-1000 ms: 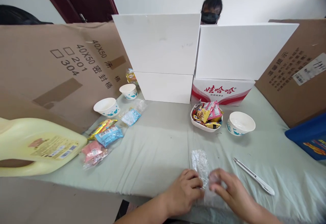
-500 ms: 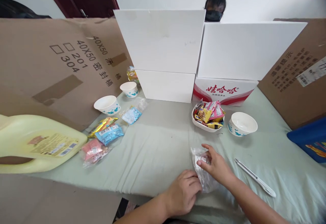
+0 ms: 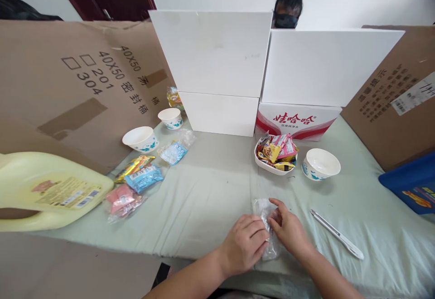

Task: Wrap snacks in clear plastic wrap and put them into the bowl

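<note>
Far left I see a yellow jug (image 3: 50, 190) lying on the pale green cloth (image 3: 204, 199), with snack packets (image 3: 136, 181) and two paper bowls (image 3: 141, 139) beyond it. Near centre, my left hand (image 3: 244, 244) and right hand (image 3: 288, 231) are close together, both pinching a clear plastic bag (image 3: 263, 210) flat on the cloth. Right of them lies a white pen (image 3: 336, 235); farther off sit a snack dish (image 3: 276, 154) and an empty bowl (image 3: 320, 164).

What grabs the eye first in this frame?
Both hands at the near edge: the left hand and the right hand press on a clear plastic bag lying on the pale green cloth. Behind them, a white dish of bright snack packets sits beside an empty bowl. A big yellow jug lies at far left.
</note>
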`<move>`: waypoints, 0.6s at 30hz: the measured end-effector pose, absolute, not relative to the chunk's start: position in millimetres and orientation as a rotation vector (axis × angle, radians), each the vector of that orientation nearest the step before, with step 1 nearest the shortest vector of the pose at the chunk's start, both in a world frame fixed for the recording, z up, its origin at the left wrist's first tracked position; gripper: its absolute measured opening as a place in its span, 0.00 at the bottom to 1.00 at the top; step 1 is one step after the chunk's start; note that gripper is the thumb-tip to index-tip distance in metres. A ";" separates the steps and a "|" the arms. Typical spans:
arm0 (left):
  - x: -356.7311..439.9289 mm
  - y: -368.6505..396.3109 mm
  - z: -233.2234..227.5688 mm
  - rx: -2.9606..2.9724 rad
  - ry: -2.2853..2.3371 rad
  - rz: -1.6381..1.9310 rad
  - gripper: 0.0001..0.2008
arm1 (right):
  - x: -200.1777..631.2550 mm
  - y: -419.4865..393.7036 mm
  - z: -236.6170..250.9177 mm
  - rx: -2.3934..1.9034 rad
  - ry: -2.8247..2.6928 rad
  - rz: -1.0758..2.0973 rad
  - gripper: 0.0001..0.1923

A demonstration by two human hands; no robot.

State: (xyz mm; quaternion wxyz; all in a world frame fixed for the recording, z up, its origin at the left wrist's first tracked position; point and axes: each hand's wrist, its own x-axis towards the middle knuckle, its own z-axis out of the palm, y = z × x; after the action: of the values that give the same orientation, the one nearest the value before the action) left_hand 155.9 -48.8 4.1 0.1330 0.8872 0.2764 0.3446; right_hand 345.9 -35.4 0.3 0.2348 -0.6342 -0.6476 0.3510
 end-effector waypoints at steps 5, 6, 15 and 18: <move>162.0 -39.3 -7.8 2.719 0.810 0.846 0.06 | 344.5 -36.5 0.6 -1.713 -1.829 0.944 0.25; 162.3 -39.3 -10.3 2.734 0.823 0.817 0.06 | 344.7 -37.2 -0.7 -1.695 -1.837 0.936 0.24; 160.3 -44.3 -6.8 2.734 0.775 0.910 0.03 | 346.4 -38.1 -8.8 -1.501 -1.924 0.878 0.23; 158.6 -44.4 -7.1 2.560 0.960 1.121 0.04 | 347.9 -38.1 -4.3 -1.429 -1.877 1.006 0.23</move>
State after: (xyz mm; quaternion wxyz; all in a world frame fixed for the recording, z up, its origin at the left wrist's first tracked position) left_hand 158.6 -44.4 -7.1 0.0931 0.8626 0.3234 0.3776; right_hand 347.9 -38.1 -4.3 0.2845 -0.5342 -0.7016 0.3761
